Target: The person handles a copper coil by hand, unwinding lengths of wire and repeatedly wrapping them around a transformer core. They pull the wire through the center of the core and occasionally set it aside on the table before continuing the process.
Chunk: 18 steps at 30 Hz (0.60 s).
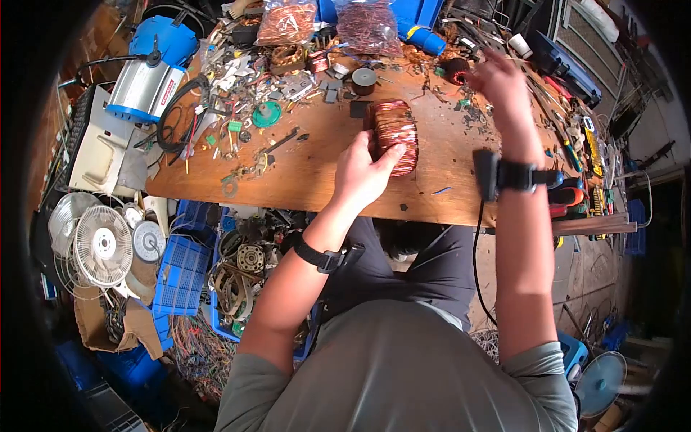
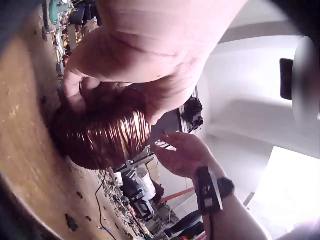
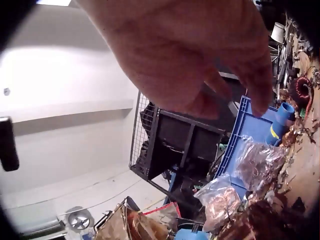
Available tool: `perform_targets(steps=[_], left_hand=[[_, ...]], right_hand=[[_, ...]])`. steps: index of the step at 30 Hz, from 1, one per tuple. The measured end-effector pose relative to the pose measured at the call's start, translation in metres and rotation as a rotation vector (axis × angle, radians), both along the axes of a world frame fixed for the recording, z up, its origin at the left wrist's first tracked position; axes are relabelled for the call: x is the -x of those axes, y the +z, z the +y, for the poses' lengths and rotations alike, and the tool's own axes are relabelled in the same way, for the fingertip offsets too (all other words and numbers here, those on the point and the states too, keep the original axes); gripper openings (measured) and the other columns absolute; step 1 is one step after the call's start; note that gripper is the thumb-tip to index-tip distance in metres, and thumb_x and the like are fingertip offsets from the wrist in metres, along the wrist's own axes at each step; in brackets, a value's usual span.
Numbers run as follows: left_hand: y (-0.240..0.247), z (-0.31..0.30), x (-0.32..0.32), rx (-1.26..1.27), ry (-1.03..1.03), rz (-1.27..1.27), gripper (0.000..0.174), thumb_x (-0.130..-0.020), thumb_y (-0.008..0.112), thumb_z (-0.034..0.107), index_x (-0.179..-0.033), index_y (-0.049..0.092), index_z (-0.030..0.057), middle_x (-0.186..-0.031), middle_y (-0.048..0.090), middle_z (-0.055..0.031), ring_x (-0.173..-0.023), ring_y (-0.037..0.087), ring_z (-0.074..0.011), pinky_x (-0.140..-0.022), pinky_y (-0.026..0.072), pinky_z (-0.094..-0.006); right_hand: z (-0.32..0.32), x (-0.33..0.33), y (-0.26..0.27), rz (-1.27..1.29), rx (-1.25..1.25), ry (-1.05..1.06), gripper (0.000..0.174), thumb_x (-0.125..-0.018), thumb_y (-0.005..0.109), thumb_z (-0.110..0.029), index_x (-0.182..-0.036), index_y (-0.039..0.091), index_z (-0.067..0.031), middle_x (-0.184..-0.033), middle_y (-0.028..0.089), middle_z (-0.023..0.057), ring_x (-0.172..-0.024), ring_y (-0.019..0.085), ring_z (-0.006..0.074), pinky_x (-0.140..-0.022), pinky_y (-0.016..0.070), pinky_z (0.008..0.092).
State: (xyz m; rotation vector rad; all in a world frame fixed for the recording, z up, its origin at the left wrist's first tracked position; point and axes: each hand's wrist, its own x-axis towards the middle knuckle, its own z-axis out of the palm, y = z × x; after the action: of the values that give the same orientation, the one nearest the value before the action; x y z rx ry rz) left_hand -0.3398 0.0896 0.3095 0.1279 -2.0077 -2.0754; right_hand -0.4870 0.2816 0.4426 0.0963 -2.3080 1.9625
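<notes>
A thick ring-shaped coil of reddish copper wire [image 1: 396, 122] stands on its edge on the wooden table [image 1: 317, 162]. My left hand [image 1: 363, 169] grips the coil's near left side, the thumb lying across the windings and the fingers reaching into its hollow. Up in the air to the right of the coil is my right hand [image 1: 500, 83], blurred in the head view. Its fingers [image 3: 257, 95] are loosely bent and spread apart in the right wrist view, with nothing visible between them. A smaller wound ring [image 1: 455, 70] lies on the table beyond that hand.
Bags of copper wire [image 1: 286, 21], a blue cylinder [image 1: 426, 39] and a dark reel [image 1: 363, 81] lie toward the back. Scraps and a green disc [image 1: 266, 114] are scattered on the left. Tools, including pliers [image 1: 568, 194], line the right edge. A black cable [image 1: 476, 266] hangs from my right wrist.
</notes>
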Motion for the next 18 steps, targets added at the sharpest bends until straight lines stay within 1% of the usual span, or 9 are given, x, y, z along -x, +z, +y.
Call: perform_targets(steps=[2, 3, 4, 6, 8, 9, 14, 16, 18], left_hand=[[0.001, -0.001, 0.0, -0.013, -0.031, -0.016, 0.04, -0.092, 0.075, 0.027, -0.115, 0.062, -0.0017, -0.103, 0.075, -0.0118, -0.093, 0.073, -0.0184, -0.084, 0.0564, -0.0327], [0.002, -0.001, -0.001, -0.091, -0.043, -0.033, 0.039, -0.092, 0.076, 0.025, -0.116, 0.061, -0.0023, -0.105, 0.075, -0.0114, -0.094, 0.072, -0.0173, -0.084, 0.0565, -0.032], [0.005, -0.001, -0.002, -0.167, -0.056, -0.052, 0.039, -0.091, 0.076, 0.023, -0.116, 0.061, -0.0028, -0.106, 0.074, -0.011, -0.094, 0.071, -0.0161, -0.084, 0.0567, -0.0313], [0.011, -0.001, -0.002, -0.194, -0.063, -0.071, 0.037, -0.091, 0.077, 0.019, -0.115, 0.06, -0.0045, -0.108, 0.072, -0.0107, -0.095, 0.069, -0.0137, -0.085, 0.0568, -0.0307], [0.014, -0.002, -0.003, -0.172, -0.033, -0.084, 0.037, -0.091, 0.077, 0.018, -0.114, 0.06, -0.0057, -0.106, 0.073, -0.011, -0.093, 0.069, -0.0138, -0.084, 0.0573, -0.0308], [0.013, -0.002, -0.001, -0.055, 0.016, -0.093, 0.037, -0.09, 0.078, 0.017, -0.112, 0.059, -0.0069, -0.103, 0.073, -0.0118, -0.09, 0.069, -0.0135, -0.082, 0.0579, -0.0308], [0.011, 0.0, -0.005, -0.116, 0.024, -0.049, 0.037, -0.09, 0.078, 0.017, -0.11, 0.059, -0.0076, -0.101, 0.074, -0.0136, -0.088, 0.07, -0.0146, -0.08, 0.0583, -0.0306], [0.013, 0.0, -0.005, -0.109, 0.031, -0.053, 0.037, -0.089, 0.079, 0.017, -0.109, 0.059, -0.0077, -0.101, 0.074, -0.0141, -0.088, 0.071, -0.0148, -0.079, 0.0584, -0.0306], [0.015, 0.0, -0.006, -0.059, 0.023, -0.06, 0.037, -0.09, 0.078, 0.018, -0.109, 0.059, -0.0076, -0.1, 0.074, -0.0139, -0.088, 0.071, -0.0152, -0.079, 0.0586, -0.0308]], right_hand=[[0.001, -0.027, -0.013, 0.044, -0.332, 0.076, 0.057, -0.084, 0.071, -0.017, -0.136, 0.057, 0.0025, -0.098, 0.073, 0.0138, -0.079, 0.068, 0.0165, -0.079, 0.0555, 0.0318], [-0.001, -0.037, -0.028, 0.078, -0.382, 0.01, 0.057, -0.083, 0.073, -0.021, -0.135, 0.06, 0.0005, -0.103, 0.073, 0.0136, -0.081, 0.069, 0.0166, -0.08, 0.0544, 0.0314], [-0.003, -0.045, -0.039, 0.218, -0.451, -0.028, 0.053, -0.085, 0.072, -0.021, -0.133, 0.061, -0.0016, -0.105, 0.074, 0.0145, -0.085, 0.071, 0.0204, -0.081, 0.0543, 0.0322], [-0.001, -0.068, -0.042, 0.1, -0.406, 0.085, 0.044, -0.087, 0.072, -0.021, -0.126, 0.066, -0.0027, -0.105, 0.074, 0.0165, -0.088, 0.073, 0.0249, -0.082, 0.0557, 0.0344], [-0.005, -0.091, -0.04, 0.082, -0.556, 0.142, 0.036, -0.087, 0.072, -0.02, -0.118, 0.069, -0.0023, -0.101, 0.074, 0.0187, -0.089, 0.074, 0.0274, -0.082, 0.0569, 0.037], [-0.007, -0.101, -0.04, 0.057, -0.661, 0.173, 0.033, -0.086, 0.073, -0.023, -0.112, 0.071, -0.0025, -0.097, 0.074, 0.0199, -0.087, 0.074, 0.0293, -0.08, 0.0575, 0.0393], [-0.013, -0.114, -0.051, -0.184, -1.386, 0.605, 0.048, -0.077, 0.078, -0.044, -0.106, 0.074, -0.0046, -0.097, 0.074, 0.0179, -0.095, 0.072, 0.0325, -0.084, 0.057, 0.0418], [-0.017, -0.109, -0.057, -0.292, -1.466, 0.7, 0.043, -0.081, 0.074, -0.041, -0.106, 0.075, -0.0059, -0.104, 0.074, 0.0171, -0.101, 0.071, 0.0319, -0.086, 0.0571, 0.0413], [-0.019, -0.106, -0.075, -0.303, -1.582, 0.7, 0.032, -0.087, 0.067, -0.025, -0.114, 0.074, -0.0091, -0.117, 0.072, 0.013, -0.112, 0.069, 0.0289, -0.092, 0.0559, 0.039]])
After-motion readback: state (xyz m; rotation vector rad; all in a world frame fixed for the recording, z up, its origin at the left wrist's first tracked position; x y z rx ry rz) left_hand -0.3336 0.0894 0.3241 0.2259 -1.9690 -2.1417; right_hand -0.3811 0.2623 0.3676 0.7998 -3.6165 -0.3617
